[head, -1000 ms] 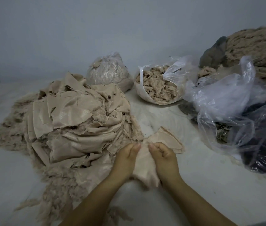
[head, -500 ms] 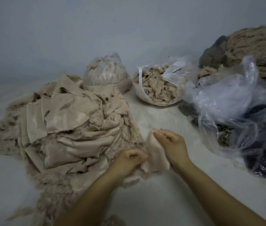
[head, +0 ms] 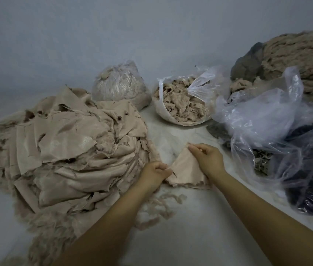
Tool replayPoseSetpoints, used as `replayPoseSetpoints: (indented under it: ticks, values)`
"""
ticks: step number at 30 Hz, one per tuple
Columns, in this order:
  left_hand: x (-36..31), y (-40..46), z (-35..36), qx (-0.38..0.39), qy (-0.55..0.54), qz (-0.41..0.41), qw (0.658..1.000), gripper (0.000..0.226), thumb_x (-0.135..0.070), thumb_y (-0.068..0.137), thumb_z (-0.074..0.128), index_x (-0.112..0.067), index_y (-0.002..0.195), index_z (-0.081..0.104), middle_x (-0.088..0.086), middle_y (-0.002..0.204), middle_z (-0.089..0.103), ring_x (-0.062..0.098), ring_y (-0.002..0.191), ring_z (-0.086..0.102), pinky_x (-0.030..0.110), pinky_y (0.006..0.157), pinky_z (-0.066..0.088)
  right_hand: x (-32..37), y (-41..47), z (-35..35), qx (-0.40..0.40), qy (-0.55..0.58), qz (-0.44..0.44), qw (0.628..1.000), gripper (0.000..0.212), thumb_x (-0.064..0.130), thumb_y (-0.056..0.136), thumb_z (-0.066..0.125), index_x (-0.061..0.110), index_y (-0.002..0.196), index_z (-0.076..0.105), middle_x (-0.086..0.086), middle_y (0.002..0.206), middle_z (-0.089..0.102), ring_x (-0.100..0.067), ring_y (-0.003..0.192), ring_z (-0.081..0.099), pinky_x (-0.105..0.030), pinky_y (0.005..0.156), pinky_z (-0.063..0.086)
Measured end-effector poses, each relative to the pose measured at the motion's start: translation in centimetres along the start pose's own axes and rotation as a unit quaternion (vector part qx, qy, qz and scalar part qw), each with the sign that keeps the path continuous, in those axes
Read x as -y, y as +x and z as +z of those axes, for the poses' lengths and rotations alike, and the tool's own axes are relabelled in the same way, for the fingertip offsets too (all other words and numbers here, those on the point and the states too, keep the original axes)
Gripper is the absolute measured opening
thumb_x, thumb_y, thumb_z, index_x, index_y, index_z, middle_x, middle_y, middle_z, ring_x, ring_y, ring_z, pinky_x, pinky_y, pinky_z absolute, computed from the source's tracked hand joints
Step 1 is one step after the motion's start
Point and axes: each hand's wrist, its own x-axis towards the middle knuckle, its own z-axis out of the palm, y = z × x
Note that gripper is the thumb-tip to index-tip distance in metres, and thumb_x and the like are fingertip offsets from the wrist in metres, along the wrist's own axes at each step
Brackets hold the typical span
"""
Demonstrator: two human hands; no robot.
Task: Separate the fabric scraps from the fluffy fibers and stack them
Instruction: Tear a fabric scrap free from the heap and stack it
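Note:
A beige fabric scrap is stretched between my hands just above the white floor. My left hand pinches its near-left edge with curled fingers. My right hand grips its far corner, lifted a little higher. To the left lies a big heap of beige fabric scraps edged with fluffy fibers. A loose clump of fluffy fibers lies on the floor under my left forearm.
An open plastic bag of beige fluff and a tied bag of fluff stand at the back. Crumpled clear plastic bags with dark material crowd the right. A large fluff mound rises far right by the wall.
The scrap, bunched between my hands a second ago, is now pulled out flat. My right hand moved up and to the right; fluff now lies on the floor below.

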Motion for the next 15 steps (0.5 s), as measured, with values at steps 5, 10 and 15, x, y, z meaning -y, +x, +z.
replayPoseSetpoints:
  ticks: [5,10,15]
  values:
    - [1.4,-0.7,-0.7,-0.015,-0.004,0.028,0.999,0.018,-0.010,0.090,0.061,-0.011,0.108,0.056,0.001,0.081,0.055,0.010,0.053,0.047,0.022,0.048,0.042,-2.0,-0.5,-0.5,-0.014,-0.195,0.020,0.981,0.028,0.038,0.095,0.052,0.017,0.111,0.064,-0.007,0.103,0.065,-0.026,0.101,0.057,-0.033,0.081,0.045]
    - [2.6,-2.8,-4.8,-0.006,0.244,0.198,0.949,0.013,-0.012,0.087,0.064,-0.024,0.080,0.064,-0.011,0.072,0.062,0.001,0.063,0.053,0.013,0.064,0.043,-0.7,-6.1,1.2,0.055,-0.174,-0.216,0.959,0.012,0.020,0.094,0.055,0.015,0.098,0.066,-0.002,0.095,0.060,-0.019,0.089,0.055,-0.025,0.075,0.039]
    - [3.2,-5.2,-8.7,0.134,0.362,0.161,0.908,0.012,-0.011,0.086,0.066,-0.020,0.091,0.072,-0.010,0.087,0.068,-0.001,0.079,0.060,0.009,0.074,0.044,-0.7,-9.9,3.3,0.294,-0.241,-0.222,0.898,0.030,0.039,0.095,0.053,0.017,0.089,0.072,-0.002,0.091,0.066,-0.016,0.084,0.059,-0.031,0.079,0.046]
